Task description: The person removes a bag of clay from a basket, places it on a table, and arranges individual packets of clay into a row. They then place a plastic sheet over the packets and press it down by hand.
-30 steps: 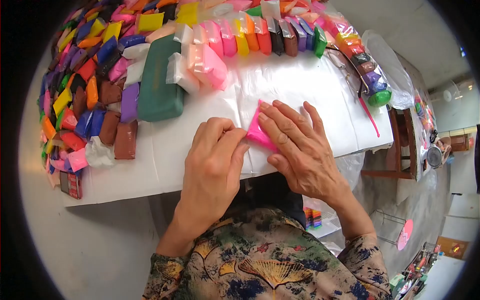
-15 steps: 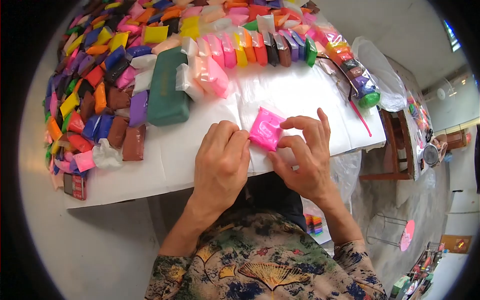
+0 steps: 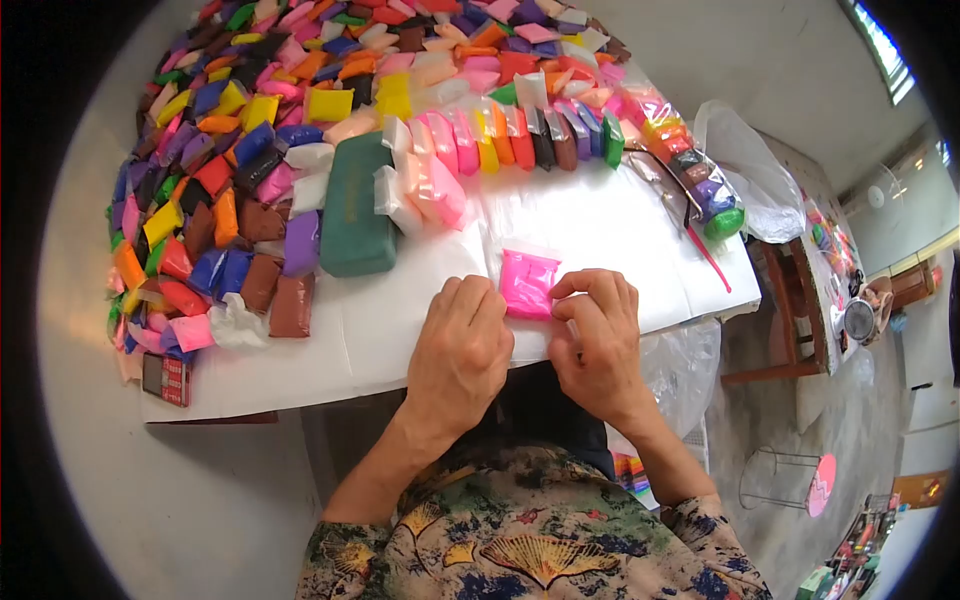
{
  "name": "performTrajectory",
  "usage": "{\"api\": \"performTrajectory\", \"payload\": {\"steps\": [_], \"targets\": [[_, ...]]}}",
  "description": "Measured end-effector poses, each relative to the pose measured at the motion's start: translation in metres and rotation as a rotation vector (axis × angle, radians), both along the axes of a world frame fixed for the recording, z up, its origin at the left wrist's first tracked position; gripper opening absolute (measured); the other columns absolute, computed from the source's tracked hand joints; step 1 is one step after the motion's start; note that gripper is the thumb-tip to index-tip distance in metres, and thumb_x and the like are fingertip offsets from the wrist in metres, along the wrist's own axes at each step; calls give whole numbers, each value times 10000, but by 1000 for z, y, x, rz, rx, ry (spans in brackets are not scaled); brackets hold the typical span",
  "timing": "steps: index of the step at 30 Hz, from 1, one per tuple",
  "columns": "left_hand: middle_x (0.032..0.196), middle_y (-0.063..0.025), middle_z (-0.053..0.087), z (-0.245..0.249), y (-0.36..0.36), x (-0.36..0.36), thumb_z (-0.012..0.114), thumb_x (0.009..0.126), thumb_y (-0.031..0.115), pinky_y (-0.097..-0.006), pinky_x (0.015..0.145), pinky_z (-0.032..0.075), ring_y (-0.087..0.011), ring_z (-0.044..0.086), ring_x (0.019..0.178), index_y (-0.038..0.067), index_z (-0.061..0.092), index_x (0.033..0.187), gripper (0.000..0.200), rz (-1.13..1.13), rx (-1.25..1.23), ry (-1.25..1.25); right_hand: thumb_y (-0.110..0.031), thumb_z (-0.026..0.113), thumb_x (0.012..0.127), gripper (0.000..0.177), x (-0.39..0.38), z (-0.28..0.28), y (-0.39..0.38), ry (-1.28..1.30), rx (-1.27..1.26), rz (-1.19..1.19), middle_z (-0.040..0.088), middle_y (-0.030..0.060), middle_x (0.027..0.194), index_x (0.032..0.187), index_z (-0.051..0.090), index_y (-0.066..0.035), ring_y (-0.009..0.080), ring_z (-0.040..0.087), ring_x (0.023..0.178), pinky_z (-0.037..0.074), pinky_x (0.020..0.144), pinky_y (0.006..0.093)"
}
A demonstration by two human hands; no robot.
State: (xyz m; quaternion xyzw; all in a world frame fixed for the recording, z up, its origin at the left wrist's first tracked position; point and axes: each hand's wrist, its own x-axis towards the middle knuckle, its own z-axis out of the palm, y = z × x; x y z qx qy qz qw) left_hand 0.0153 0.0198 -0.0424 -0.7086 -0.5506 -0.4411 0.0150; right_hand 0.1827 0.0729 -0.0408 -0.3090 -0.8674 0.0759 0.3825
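Observation:
A bright pink packet [image 3: 529,283] in clear wrap lies near the front edge of the white-covered table [image 3: 380,340], between my hands. At its left side, my left hand [image 3: 466,335] has curled fingers close to the lower left corner; its fingertips are mostly hidden. My right hand [image 3: 598,335] is at the packet's right edge, with thumb and index finger closed on that side. Beyond the packet, a row of coloured packets [image 3: 520,138] stands upright, pink through green.
A green case [image 3: 358,215] is left of the row, beside a large pile of coloured packets [image 3: 215,180]. Glasses [image 3: 672,175] and a filled clear bag [image 3: 700,175] lie to the right. A phone [image 3: 167,379] rests at the front left corner.
The pink packet has turned more upright in view, its clear top edge now pointing away from me. My right fingers have drawn closer together. The whole view has shifted slightly downward.

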Motion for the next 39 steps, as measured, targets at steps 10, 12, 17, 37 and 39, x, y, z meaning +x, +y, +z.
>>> {"api": "performTrajectory", "payload": {"steps": [10, 12, 17, 37, 39], "targets": [[928, -172, 487, -4, -6, -3, 597, 761, -52, -442, 837, 447, -351, 509, 890, -16, 495, 860, 146, 14, -40, 2, -213, 695, 893, 537, -18, 14, 11, 24, -326, -224, 608, 223, 1047, 1284, 486, 89, 364, 642, 869, 519, 724, 414], [932, -173, 490, -3, -8, -4, 594, 758, -55, -446, 836, 447, -353, 511, 891, -17, 496, 861, 147, 13, -51, -1, -230, 723, 869, 540, -20, 19, 15, 33, -493, -172, 617, 215, 1038, 1254, 519, 90, 325, 648, 826, 523, 710, 397], [926, -172, 491, -5, -7, -5, 592, 753, -58, -445, 818, 454, -349, 515, 879, -14, 496, 854, 147, 26, -28, 0, -247, 779, 817, 486, -14, 24, 19, 47, -701, -92, 626, 180, 979, 1163, 606, 48, 221, 623, 709, 517, 674, 357], [980, -192, 544, -3, -9, -6, 617, 787, -83, -457, 794, 462, -377, 549, 904, -44, 549, 950, 181, 89, -23, -119, -164, 775, 807, 352, -23, 48, 8, 93, -766, 8, 642, 154, 816, 1025, 569, 21, 244, 642, 660, 510, 617, 347], [972, -193, 548, -3, -6, -5, 627, 787, -74, -461, 794, 464, -379, 552, 900, -45, 559, 965, 193, 129, 25, -177, -153, 769, 814, 333, -36, 51, 12, 115, -496, -122, 639, 155, 763, 1013, 562, 15, 253, 643, 646, 504, 604, 355]]}}
